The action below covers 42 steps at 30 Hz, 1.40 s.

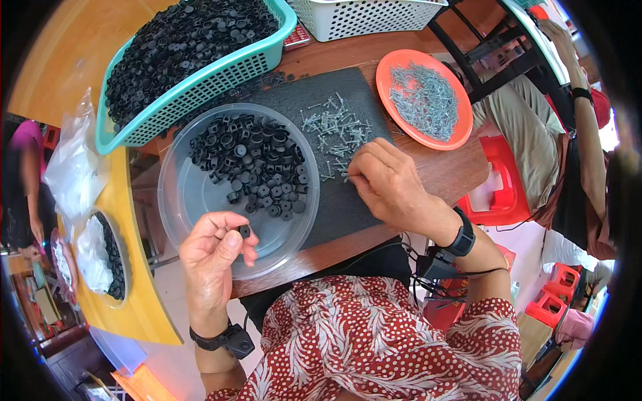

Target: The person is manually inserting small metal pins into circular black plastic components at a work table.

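Note:
My left hand [217, 250] pinches a small black round cap [244, 231] between thumb and fingers, over the near edge of a clear round tub [175, 220]. Many black caps [244, 150] like it are heaped in the tub. On a dark mat [358, 210] to the tub's right lies a loose pile of silvery screws [338, 127]. My right hand [388, 180] is at the near right side of that pile, its fingertips drawn together on the mat. Whether a screw is between them is hidden.
A teal basket [194, 93] full of black parts stands at the back left, beside a white basket [364, 20]. An orange plate [384, 87] of screws sits at the right. Red stools [498, 184] and a seated person [521, 120] are beyond the table's right side.

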Each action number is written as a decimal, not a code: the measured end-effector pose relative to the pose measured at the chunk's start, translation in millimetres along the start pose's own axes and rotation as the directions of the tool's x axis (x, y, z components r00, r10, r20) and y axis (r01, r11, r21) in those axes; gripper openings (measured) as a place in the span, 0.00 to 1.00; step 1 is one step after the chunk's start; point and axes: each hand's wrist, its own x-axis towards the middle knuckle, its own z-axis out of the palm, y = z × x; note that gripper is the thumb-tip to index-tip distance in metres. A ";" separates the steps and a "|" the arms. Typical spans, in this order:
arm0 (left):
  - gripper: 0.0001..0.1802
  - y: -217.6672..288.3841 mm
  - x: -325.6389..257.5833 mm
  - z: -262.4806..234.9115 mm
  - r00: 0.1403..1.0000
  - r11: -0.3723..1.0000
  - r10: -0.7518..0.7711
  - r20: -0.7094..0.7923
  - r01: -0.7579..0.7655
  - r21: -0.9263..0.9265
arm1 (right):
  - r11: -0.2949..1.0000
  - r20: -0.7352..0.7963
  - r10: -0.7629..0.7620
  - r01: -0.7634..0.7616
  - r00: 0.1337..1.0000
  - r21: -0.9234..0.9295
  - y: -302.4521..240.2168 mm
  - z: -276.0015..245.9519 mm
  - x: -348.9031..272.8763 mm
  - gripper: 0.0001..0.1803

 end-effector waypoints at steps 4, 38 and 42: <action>0.13 -2.4 2.0 3.4 1.000 1.000 -0.006 0.007 0.006 -0.020 | 0.995 0.032 0.049 -0.051 0.998 0.089 0.0 -1.0 1.2 0.10; 0.11 -6.4 2.5 8.2 1.000 0.996 0.002 -0.013 -0.003 -0.093 | 0.980 -0.090 0.193 -0.187 0.977 0.072 5.9 -18.0 -19.6 0.11; 0.11 -7.0 2.2 7.8 1.000 0.996 -0.003 -0.008 0.003 -0.085 | 0.973 -0.037 0.232 -0.232 0.972 0.003 0.4 -15.9 -19.0 0.10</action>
